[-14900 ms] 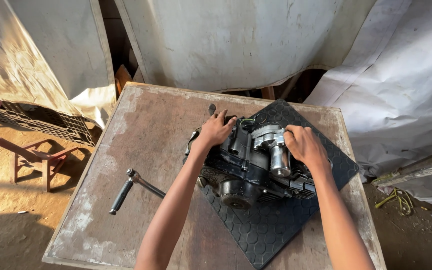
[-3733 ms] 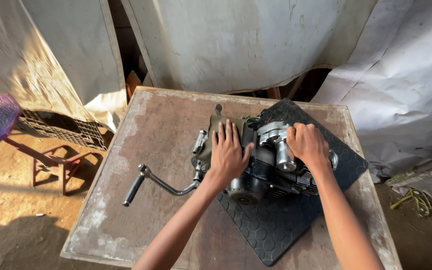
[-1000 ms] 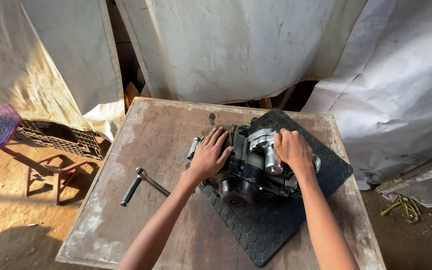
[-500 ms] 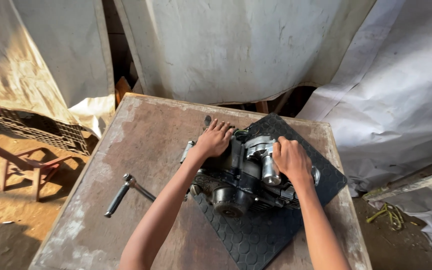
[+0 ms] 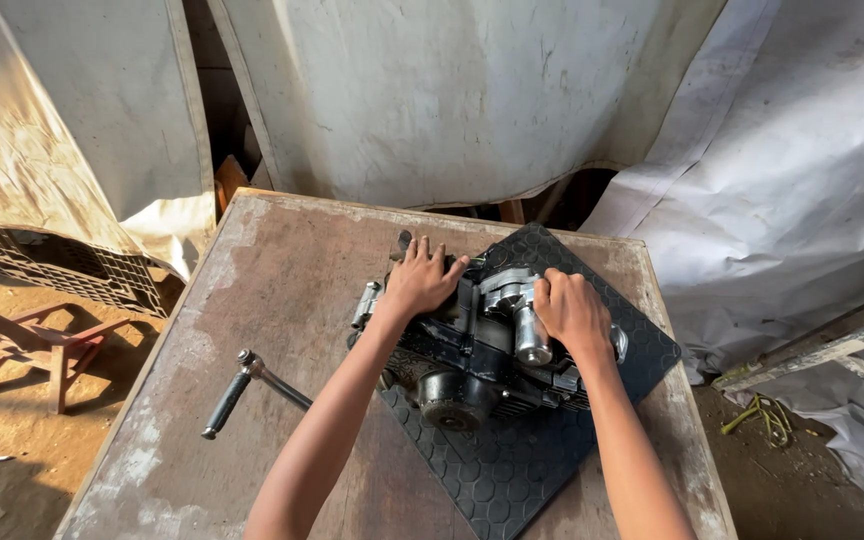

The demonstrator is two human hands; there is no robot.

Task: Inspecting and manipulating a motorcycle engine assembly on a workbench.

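Both hands clamp the engine [image 5: 482, 345]: left hand [image 5: 420, 282] closed on its far end, right hand [image 5: 574, 312] on top. Oily casing could slip, sliding off the mat [image 5: 532, 470].

Black hex-patterned mat [image 5: 512, 470] (dark engine [image 5: 472, 350])

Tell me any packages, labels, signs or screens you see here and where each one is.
None in view: only an engine block under the left hand and right hand, a black rubber mat, a crank lever, and white tarps behind the table.
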